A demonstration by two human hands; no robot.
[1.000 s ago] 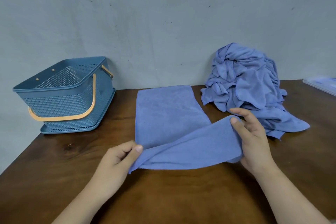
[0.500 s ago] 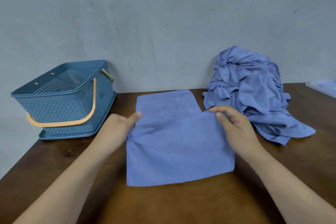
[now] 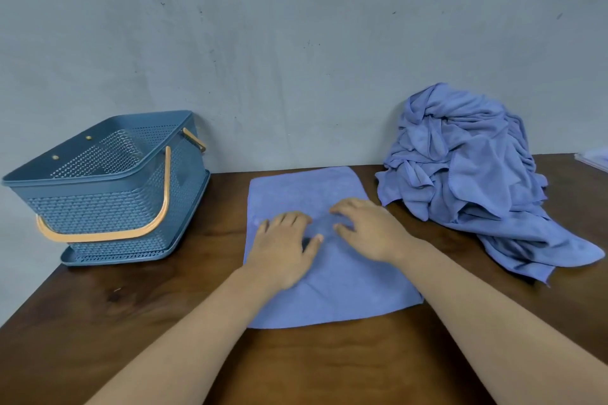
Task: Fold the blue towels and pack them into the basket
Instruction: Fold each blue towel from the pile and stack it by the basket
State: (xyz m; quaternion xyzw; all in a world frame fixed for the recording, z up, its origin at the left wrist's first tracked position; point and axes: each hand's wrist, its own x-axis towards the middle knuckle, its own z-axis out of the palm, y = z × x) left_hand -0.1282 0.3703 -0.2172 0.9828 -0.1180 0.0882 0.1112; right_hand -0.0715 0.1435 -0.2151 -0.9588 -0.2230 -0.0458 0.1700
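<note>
The folded towel (image 3: pixel 329 299) lay flat in the middle of the brown surface (image 3: pixel 131 322), right in front of the person. Its near edge was wider than its far edge, and the far edge almost reached the wall (image 3: pixel 296 43).

Both grips rested on top of it. The left grip (image 3: pixel 283 246) lay palm down on the left middle part of the towel. Its fingers were spread out and mostly straight, pressing on the cloth and pinching nothing. The right grip (image 3: pixel 371 230) lay palm down just beside it, a little farther back. Its fingers were spread too, bent a little, with the tips touching the cloth. The two grips were near each other but did not touch. Two bare arms came up from the bottom of the view.

To the right was a pile of towels (image 3: pixel 467 174), all crumpled and heaped against the wall. One loose end trailed down over the surface toward the person. The pile sat just beside the far right corner of the folded towel.

To the left, well apart from the towel, stood the blue basket (image 3: pixel 98 207) with little holes in its sides. An orange handle (image 3: pixel 158 207) hung down over its front. The basket sat on a flat blue tray (image 3: pixel 108 256).

A pale flat thing (image 3: pixel 595 158) showed at the far right edge. It was cut off, so I could not tell what it was.
</note>
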